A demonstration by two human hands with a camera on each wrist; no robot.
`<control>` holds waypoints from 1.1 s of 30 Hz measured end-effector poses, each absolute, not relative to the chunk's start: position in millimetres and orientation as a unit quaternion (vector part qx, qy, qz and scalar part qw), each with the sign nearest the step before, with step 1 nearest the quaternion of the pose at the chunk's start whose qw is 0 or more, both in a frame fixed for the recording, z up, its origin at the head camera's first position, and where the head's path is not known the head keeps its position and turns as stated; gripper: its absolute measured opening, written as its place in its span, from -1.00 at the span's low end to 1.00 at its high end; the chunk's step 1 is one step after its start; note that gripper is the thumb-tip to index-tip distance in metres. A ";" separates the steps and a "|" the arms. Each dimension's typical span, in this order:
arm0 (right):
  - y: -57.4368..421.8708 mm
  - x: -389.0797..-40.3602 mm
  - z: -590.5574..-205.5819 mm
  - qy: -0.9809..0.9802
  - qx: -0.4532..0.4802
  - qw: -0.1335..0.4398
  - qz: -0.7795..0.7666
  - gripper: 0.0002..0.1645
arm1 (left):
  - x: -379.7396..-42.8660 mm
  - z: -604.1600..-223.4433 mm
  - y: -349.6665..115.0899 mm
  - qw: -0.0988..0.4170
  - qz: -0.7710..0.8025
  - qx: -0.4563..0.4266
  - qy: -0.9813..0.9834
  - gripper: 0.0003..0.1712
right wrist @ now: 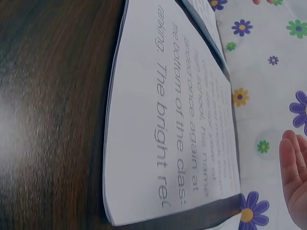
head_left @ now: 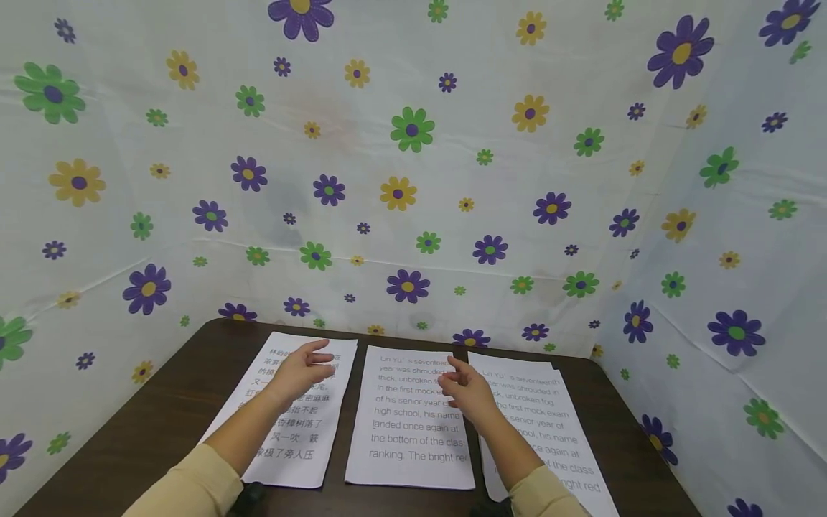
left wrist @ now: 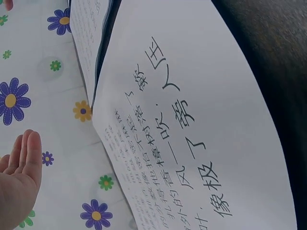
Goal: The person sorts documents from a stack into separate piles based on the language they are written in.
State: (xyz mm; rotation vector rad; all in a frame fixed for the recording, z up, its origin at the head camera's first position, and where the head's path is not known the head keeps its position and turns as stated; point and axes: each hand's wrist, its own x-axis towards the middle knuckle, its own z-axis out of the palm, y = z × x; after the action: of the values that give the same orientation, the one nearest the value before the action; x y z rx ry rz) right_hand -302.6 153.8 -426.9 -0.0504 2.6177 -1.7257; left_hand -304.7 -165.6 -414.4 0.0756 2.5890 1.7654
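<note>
My left hand (head_left: 298, 371) hovers over the left stack of paper (head_left: 297, 459), which carries printed Chinese text. Its fingers are relaxed and hold nothing; in the left wrist view the left hand (left wrist: 21, 182) shows fingers fairly straight and close together. Between the middle and right stacks, my right hand (head_left: 470, 391) is held up above the paper, also with nothing in it. The middle stack (head_left: 413, 431) bears large English print. A right stack (head_left: 568, 438) has the same English text, partly hidden behind the right forearm. In the right wrist view the right hand (right wrist: 295, 172) has extended fingers.
All three stacks lie on a dark brown wooden table (head_left: 148, 402). White cloth with purple, green and yellow flowers (head_left: 400, 230) hangs behind the table and along both sides. Small dark objects (head_left: 248, 497) show at the near edge beside the sleeves.
</note>
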 end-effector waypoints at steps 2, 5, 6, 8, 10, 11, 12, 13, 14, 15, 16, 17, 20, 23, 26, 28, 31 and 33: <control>157.8 -302.8 -427.0 0.834 -0.012 0.002 -0.552 -0.27 | -304.9 -413.9 -162.5 0.006 0.566 0.028 0.824 -0.25; 163.8 -302.8 -427.3 0.834 -0.006 0.000 -0.552 -0.27 | -305.3 -413.1 -157.1 0.009 0.570 0.032 0.821 -0.24; 165.8 -302.8 -427.7 0.836 -0.004 -0.001 -0.549 -0.27 | -305.3 -412.8 -155.3 0.011 0.571 0.034 0.820 -0.24; 169.2 -302.1 -427.5 0.835 0.002 -0.004 -0.550 -0.28 | -305.2 -412.6 -151.8 0.013 0.574 0.033 0.818 -0.25; 172.6 -301.4 -427.7 0.837 0.006 -0.009 -0.547 -0.29 | -305.7 -412.7 -148.8 0.012 0.578 0.033 0.815 -0.26; 174.0 -301.3 -427.9 0.836 0.008 -0.012 -0.548 -0.29 | -306.1 -412.9 -147.4 0.013 0.578 0.036 0.815 -0.26; 175.3 -301.3 -427.7 0.836 0.012 -0.013 -0.549 -0.30 | -306.7 -413.9 -146.3 0.012 0.579 0.035 0.815 -0.27; 176.5 -301.3 -427.6 0.835 0.016 -0.015 -0.549 -0.30 | -307.4 -414.8 -145.2 0.012 0.580 0.035 0.814 -0.27; 177.7 -301.6 -428.1 0.837 0.019 -0.017 -0.547 -0.31 | -308.1 -415.7 -144.2 0.012 0.581 0.035 0.813 -0.27; 178.8 -301.9 -428.5 0.838 0.023 -0.017 -0.546 -0.30 | -308.8 -416.8 -143.5 0.013 0.581 0.036 0.813 -0.27; 179.7 -302.0 -429.0 0.838 0.027 -0.018 -0.545 -0.30 | -309.4 -417.9 -142.7 0.014 0.580 0.035 0.813 -0.27; 180.6 -302.0 -429.4 0.837 0.032 -0.017 -0.546 -0.30 | -310.1 -419.3 -142.0 0.014 0.578 0.033 0.815 -0.26; 182.7 -302.1 -431.7 0.840 0.039 -0.015 -0.542 -0.29 | -310.7 -421.6 -140.2 0.016 0.574 0.032 0.818 -0.25; 184.4 -302.3 -434.6 0.841 0.046 -0.011 -0.540 -0.29 | -311.2 -424.0 -138.8 0.015 0.567 0.029 0.823 -0.24; 185.8 -302.5 -438.4 0.843 0.048 -0.011 -0.536 -0.27 | -311.2 -426.0 -137.7 0.015 0.565 0.022 0.824 -0.24; 186.4 -302.3 -440.8 0.843 0.052 -0.009 -0.535 -0.27 | -311.2 -428.0 -137.0 0.016 0.565 0.017 0.824 -0.25; 187.1 -301.6 -444.4 0.846 0.056 -0.006 -0.531 -0.27 | -310.7 -431.7 -135.4 0.020 0.569 0.011 0.822 -0.26; 187.9 -301.3 -446.6 0.848 0.057 -0.005 -0.527 -0.27 | -309.9 -435.0 -134.5 0.023 0.570 0.009 0.821 -0.26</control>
State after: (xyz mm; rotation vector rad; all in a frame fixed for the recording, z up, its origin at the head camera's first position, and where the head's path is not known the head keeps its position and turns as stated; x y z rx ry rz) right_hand -301.3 187.9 -446.6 0.1782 2.6711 -1.6617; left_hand -309.9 -134.5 -435.0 0.0291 2.5434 1.7643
